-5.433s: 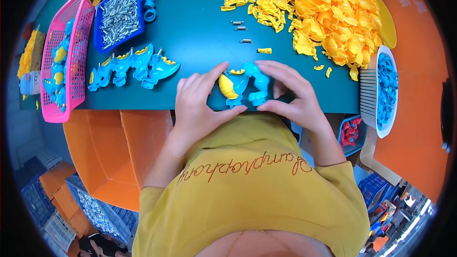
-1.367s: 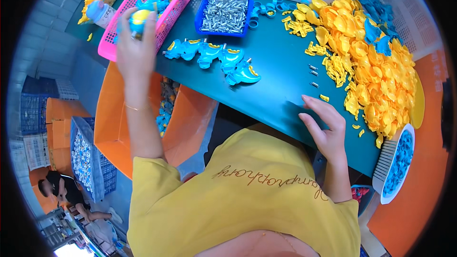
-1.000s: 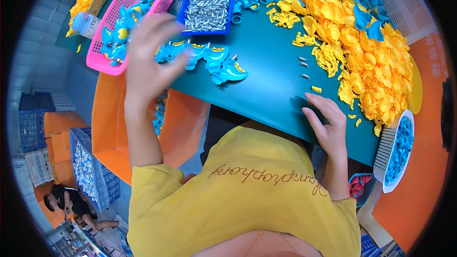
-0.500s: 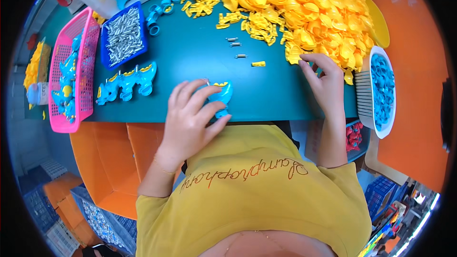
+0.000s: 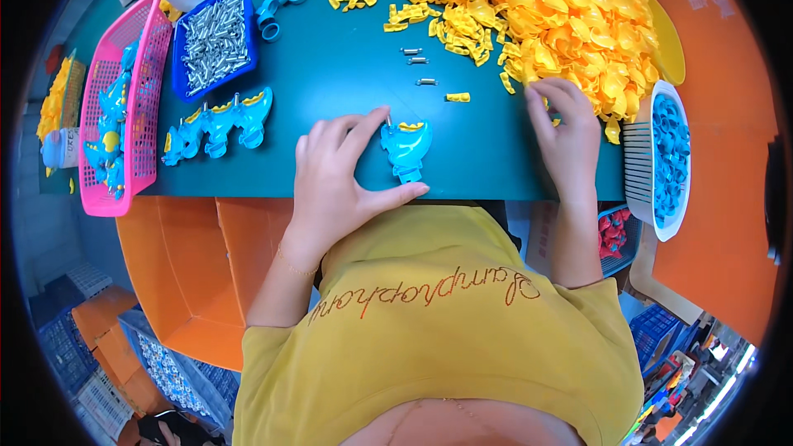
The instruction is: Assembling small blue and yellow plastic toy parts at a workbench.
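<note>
Inside the curved left grip [image 5: 334, 173] lies a blue part [image 5: 406, 147].

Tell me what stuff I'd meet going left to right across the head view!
Pink basket → blue tray of metal springs → blue plastic piece with yellow trim → lone small yellow piece → white basket of blue parts.

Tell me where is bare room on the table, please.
A wide patch lies between the blue tray and the loose springs; another between the blue part by the left hand and the right hand. The yellow pile crowds the far right.
</note>
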### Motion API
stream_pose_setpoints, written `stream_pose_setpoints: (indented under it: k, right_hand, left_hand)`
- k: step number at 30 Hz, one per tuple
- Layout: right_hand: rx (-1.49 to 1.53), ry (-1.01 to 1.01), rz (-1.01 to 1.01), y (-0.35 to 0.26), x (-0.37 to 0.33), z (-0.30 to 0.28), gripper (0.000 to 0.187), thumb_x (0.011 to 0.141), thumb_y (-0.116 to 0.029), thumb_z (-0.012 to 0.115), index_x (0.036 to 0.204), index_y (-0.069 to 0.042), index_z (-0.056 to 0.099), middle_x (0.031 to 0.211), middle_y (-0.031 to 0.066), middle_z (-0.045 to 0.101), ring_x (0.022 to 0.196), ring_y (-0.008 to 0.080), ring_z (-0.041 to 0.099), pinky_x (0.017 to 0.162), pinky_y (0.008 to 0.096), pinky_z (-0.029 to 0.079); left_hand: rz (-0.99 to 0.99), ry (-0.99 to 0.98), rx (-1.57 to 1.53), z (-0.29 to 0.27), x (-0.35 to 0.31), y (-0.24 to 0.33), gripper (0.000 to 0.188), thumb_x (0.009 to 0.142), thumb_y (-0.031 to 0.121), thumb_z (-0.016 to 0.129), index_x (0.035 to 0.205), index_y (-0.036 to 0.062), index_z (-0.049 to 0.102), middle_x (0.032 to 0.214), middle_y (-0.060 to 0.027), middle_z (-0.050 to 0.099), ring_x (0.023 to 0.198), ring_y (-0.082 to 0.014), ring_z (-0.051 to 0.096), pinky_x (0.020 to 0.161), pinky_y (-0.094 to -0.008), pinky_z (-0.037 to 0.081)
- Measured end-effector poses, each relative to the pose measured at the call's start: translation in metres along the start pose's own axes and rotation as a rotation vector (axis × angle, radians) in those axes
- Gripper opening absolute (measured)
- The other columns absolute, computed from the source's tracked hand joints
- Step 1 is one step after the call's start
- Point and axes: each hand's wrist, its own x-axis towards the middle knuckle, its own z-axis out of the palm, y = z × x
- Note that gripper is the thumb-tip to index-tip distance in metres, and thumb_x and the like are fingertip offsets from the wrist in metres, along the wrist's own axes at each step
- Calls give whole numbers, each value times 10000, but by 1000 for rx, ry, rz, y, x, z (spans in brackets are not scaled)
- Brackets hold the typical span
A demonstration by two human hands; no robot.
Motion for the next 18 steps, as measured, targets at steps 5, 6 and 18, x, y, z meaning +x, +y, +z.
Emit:
stream_pose_setpoints:
  k: [5, 6, 18]
  right_hand:
    - [1049, -169, 259, -45, -17, -2, 170, 1007, -105, 692, 1119, 20, 723, 928, 58, 723, 736, 122, 682, 641, 249, 515]
    - [1151, -307, 321, -55, -22, 0, 166, 1015, -86, 675, 1132, 28, 706, 921, 62, 713, 677, 134, 680, 625, 246, 521]
    - [1195, -623, 653, -97, -41, 26, 226, 1034, -210, 686, 1131, -7, 706, 808, 11, 712, 467, 3, 448, 410, 189, 311]
  left_hand:
    - [28, 80, -19, 11, -3, 1, 790, 648, 450, 944, 1310, 126, 661, 1109, -26, 685, 1008, -238, 606, 877, -380, 427]
    - [5, 85, -45, 13, -3, 2, 773, 646, 426, 945, 1298, 123, 662, 1104, -20, 692, 967, -237, 613, 865, -375, 427]
    - [-159, 179, -80, 30, -12, 18, 731, 623, 372, 956, 1243, 127, 656, 1010, -1, 679, 861, -206, 613, 776, -362, 403]
